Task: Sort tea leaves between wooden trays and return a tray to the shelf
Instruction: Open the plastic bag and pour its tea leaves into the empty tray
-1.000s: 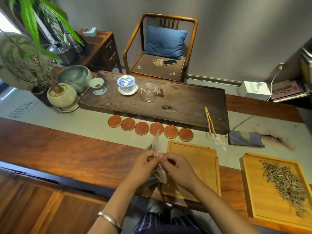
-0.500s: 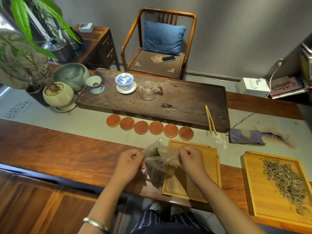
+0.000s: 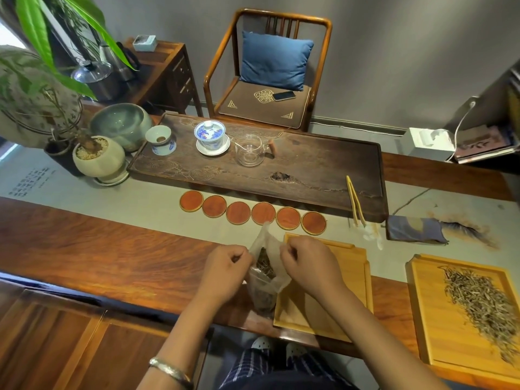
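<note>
I hold a thin clear plastic bag (image 3: 264,273) of dark tea leaves at the near-left edge of the empty bamboo tray (image 3: 337,282), my left hand (image 3: 225,273) and right hand (image 3: 306,266) each pinching one side of its mouth. The film is limp and slippery; if I pull unevenly, I think it could tear or tip, scattering leaves on the polished wooden tabletop (image 3: 98,249) instead of the tray. Right of that tray, well apart, a second bamboo tray (image 3: 427,319) carries pale, needle-like tea leaves (image 3: 478,302).
</note>
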Tool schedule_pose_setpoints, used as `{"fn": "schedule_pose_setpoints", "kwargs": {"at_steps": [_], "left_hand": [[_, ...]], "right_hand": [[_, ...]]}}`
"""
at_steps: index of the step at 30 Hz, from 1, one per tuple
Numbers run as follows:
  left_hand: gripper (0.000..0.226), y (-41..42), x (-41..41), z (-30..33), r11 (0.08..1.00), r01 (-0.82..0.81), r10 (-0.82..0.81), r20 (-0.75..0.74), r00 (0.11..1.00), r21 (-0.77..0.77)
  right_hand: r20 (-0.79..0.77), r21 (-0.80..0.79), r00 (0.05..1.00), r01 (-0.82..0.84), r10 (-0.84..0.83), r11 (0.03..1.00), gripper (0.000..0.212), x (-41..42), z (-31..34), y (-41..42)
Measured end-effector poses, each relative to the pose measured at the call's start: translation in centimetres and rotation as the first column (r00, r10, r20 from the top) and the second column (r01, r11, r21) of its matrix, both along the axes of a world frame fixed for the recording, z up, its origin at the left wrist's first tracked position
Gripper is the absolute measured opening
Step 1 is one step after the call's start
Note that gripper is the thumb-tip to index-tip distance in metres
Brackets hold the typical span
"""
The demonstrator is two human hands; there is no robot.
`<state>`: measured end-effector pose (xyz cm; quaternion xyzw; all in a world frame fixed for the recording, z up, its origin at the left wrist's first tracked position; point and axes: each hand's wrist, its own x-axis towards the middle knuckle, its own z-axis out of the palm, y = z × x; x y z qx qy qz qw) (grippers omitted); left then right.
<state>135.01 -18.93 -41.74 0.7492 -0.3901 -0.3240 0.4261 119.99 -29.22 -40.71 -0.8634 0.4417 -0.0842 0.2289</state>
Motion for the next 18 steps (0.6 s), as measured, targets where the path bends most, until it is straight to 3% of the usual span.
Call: {"fn": "schedule_pose_setpoints", "kwargs": {"at_steps": [3,5,9,13,15,18], "left_hand": [[0.043,0.2,0.8,-0.2,0.983,-0.184,0.184,0.004,0.983,-0.017],[0.048,0.4,1.2,-0.2,0.98,-0.201,0.201,-0.014,0.98,-0.015],[0.043,0.5,1.0,0.1,0.999,-0.033,0.026,-0.193,0.981,-0.032],[0.029,0.4,2.3,-2.0,0.984,-0.164,0.142,-0.244,0.959,-0.071],[0.011,0.1,2.9,-3.9,0.982,-0.174,0.185,-0.225,0.957,0.069],[0.051,-0.3,4.4,-6.0,0.963,0.015,0.021,-0.13,0.991,0.268]], "right_hand": [[0.042,0.032,0.984,0.17,-0.171,0.985,0.035,-1.2,-0.1,-0.9],[0.073,0.075,0.975,0.206,-0.211,0.976,0.035,-1.9,-0.2,-1.4],[0.151,0.23,0.981,0.089,-0.126,0.969,0.037,-1.9,-0.5,-1.4],[0.242,0.386,0.965,0.0,-0.102,0.922,0.036,-1.5,0.0,-1.1],[0.295,0.473,0.949,-0.042,-0.112,0.88,0.036,-1.3,0.7,-0.9],[0.365,0.619,0.913,-0.092,-0.183,0.78,0.032,-1.0,2.1,-0.7]]}}
